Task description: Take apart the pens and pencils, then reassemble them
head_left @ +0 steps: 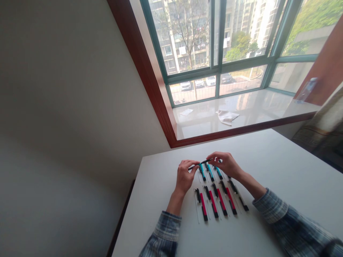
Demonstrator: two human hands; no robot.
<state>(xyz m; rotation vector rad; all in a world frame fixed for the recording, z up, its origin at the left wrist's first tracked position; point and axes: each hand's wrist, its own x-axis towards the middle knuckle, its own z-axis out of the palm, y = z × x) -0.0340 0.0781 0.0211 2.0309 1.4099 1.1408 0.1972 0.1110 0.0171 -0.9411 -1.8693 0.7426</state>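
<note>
Before you, four red pen barrels (221,202) are lying in a slanting row — one pale, black-ended barrel (243,204) is ending it at the right — while three blue pen barrels (210,172) are lying beyond them. Your left hand (184,175) and right hand (226,164) are closing thumb and fingers on one slim dark pen part (204,162), holding it level with the blue barrels' far ends. The counter (300,178) is leaving you bare room on both sides, its far edge running just short of the windowsill (198,125).
</note>
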